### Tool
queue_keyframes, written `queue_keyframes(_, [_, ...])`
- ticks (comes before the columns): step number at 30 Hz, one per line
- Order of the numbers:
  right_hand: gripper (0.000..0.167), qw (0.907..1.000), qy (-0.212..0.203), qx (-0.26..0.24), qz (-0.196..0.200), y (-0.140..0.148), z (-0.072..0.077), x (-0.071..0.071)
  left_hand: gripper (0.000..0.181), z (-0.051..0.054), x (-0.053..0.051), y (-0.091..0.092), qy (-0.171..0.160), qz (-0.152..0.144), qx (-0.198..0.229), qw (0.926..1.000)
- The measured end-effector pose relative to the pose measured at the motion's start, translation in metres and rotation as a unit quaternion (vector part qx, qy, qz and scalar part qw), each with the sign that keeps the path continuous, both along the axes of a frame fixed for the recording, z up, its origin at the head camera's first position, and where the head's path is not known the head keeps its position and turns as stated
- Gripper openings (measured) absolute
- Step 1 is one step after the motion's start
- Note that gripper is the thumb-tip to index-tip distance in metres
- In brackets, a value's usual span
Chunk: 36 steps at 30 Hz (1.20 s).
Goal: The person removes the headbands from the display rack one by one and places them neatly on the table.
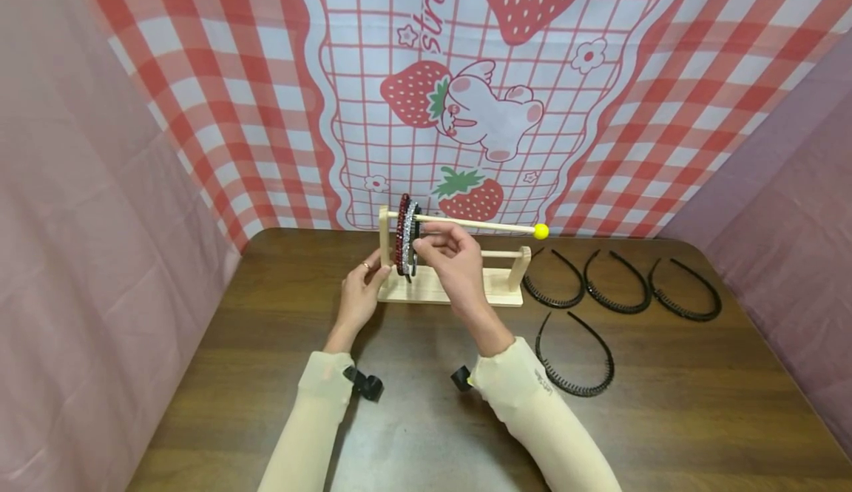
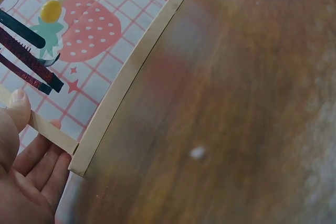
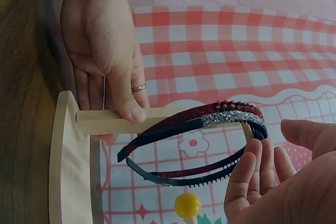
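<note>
My left hand (image 1: pixel 360 296) pinches the left upright (image 3: pixel 113 121) of a wooden rack between thumb and fingers. Near that upright, a red sparkly headband (image 1: pixel 402 233) and a silver sparkly headband (image 3: pixel 226 116) with black comb teeth hang side by side on the upper rod (image 1: pixel 479 223), which ends in a yellow ball (image 1: pixel 541 231). My right hand (image 1: pixel 455 263) is at the right side of these headbands. Its fingertips touch the silver headband's black edge in the right wrist view, while the thumb stands apart. The left wrist view shows the red headband's ends (image 2: pixel 50 80).
Several black headbands with comb teeth lie right of the rack, one (image 1: pixel 575 355) nearer the front and another (image 1: pixel 685 292) farthest right. A lower rod (image 1: pixel 502 254) meets the right upright (image 1: pixel 520 270). A checked strawberry cloth (image 1: pixel 266 107) hangs behind the brown table (image 1: pixel 266 403).
</note>
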State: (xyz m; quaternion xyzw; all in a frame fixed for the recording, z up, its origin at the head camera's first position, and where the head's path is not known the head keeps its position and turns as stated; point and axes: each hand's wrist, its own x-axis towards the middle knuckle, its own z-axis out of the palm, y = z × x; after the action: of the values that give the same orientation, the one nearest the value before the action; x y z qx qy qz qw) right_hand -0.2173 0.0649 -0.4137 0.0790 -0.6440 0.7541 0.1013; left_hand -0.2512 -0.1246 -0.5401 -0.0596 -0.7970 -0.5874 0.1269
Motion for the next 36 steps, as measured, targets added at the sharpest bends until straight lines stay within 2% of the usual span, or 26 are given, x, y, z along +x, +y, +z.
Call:
queue_keyframes(3, [0.03, 1.0, 0.005, 0.003, 0.001, -0.002, -0.002, -0.001, 0.054, -0.014, -0.009, -0.003, 0.02, 0.002, -0.001, 0.9998])
queue_keyframes(5, [0.031, 0.9998, 0.011, 0.014, -0.005, -0.003, -0.003, -0.001, 0.053, -0.012, -0.008, -0.002, 0.016, 0.002, -0.002, 0.9999])
queue_keyframes(9, [0.031, 0.9988, 0.023, 0.039, -0.02, -0.007, -0.003, -0.001, 0.048, 0.005, 0.002, 0.002, -0.007, 0.001, 0.003, 1.0])
queue_keyframes(10, [0.032, 0.9985, 0.026, 0.044, -0.021, -0.008, -0.003, -0.001, 0.047, 0.005, 0.002, 0.002, -0.011, -0.001, 0.001, 0.9999])
queue_keyframes(13, [0.034, 0.998, 0.031, 0.052, -0.02, -0.01, -0.002, -0.001, 0.052, -0.008, -0.006, -0.002, 0.003, 0.001, -0.008, 1.0])
queue_keyframes(15, [0.035, 0.9978, 0.031, 0.057, -0.015, -0.011, -0.001, -0.001, 0.055, -0.009, -0.007, -0.003, 0.01, 0.002, -0.011, 0.9999])
queue_keyframes(16, [0.035, 0.9977, 0.032, 0.059, -0.013, -0.011, -0.001, -0.002, 0.054, -0.009, -0.006, -0.003, 0.012, 0.002, -0.011, 0.9999])
queue_keyframes(20, [0.035, 0.9976, 0.034, 0.059, -0.011, -0.013, -0.001, -0.002, 0.05, 0.01, 0.006, 0.001, -0.001, -0.003, 0.001, 1.0])
queue_keyframes(21, [0.036, 0.9977, 0.035, 0.058, -0.011, -0.013, -0.002, -0.002, 0.049, 0.011, 0.007, 0.001, -0.003, -0.002, 0.0, 1.0])
queue_keyframes(25, [0.036, 0.9978, 0.036, 0.053, -0.014, -0.014, -0.002, -0.003, 0.05, 0.002, 0.001, 0.0, 0.016, -0.002, 0.003, 0.9999])
queue_keyframes(28, [0.036, 0.998, 0.032, 0.051, -0.016, -0.015, -0.003, -0.004, 0.055, -0.015, -0.01, -0.003, 0.026, 0.002, -0.005, 0.9997])
queue_keyframes(29, [0.037, 0.9982, 0.03, 0.05, -0.017, -0.015, -0.003, -0.004, 0.055, -0.018, -0.012, -0.004, 0.019, 0.002, -0.008, 0.9998])
queue_keyframes(32, [0.038, 0.9984, 0.025, 0.048, -0.017, -0.016, -0.002, -0.004, 0.055, -0.04, -0.026, -0.009, 0.012, 0.002, -0.011, 0.9999])
queue_keyframes(36, [0.039, 0.9986, 0.02, 0.048, -0.013, -0.016, -0.002, -0.005, 0.056, -0.055, -0.037, -0.013, 0.0, -0.006, 0.008, 0.9999])
